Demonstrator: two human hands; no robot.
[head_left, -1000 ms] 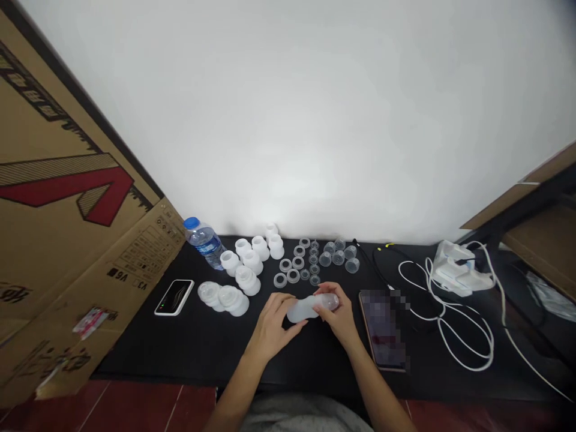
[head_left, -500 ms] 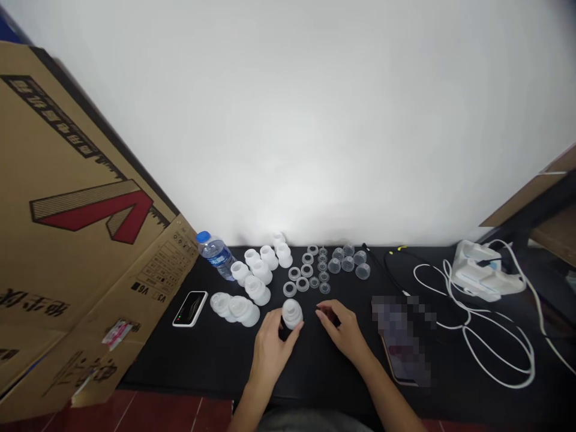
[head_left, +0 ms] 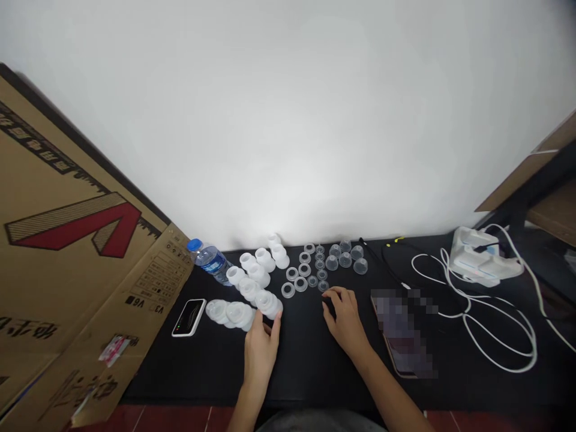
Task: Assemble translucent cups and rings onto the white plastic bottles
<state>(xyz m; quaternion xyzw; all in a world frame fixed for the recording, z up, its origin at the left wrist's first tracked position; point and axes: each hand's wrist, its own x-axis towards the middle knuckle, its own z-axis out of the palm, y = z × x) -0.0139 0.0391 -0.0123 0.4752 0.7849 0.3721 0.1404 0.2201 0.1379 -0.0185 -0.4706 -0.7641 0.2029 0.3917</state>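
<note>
The open left hand [head_left: 261, 354] rests against a frosted white plastic funnel piece [head_left: 269, 303] on the black worktop [head_left: 292, 372], while the loosely curled, empty right hand [head_left: 344, 318] sits near a small clear plastic ring [head_left: 323, 286]

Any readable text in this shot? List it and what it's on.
"V6" and "V3": printed beside tick boxes on the cardboard carton.
Large dark characters lower on the carton: cut off, can't read.
Water bottle label: too small to read.
Phone screen: pixelated, unreadable.

Frosted white flared piece [head_left: 269, 303], sideways
</note>
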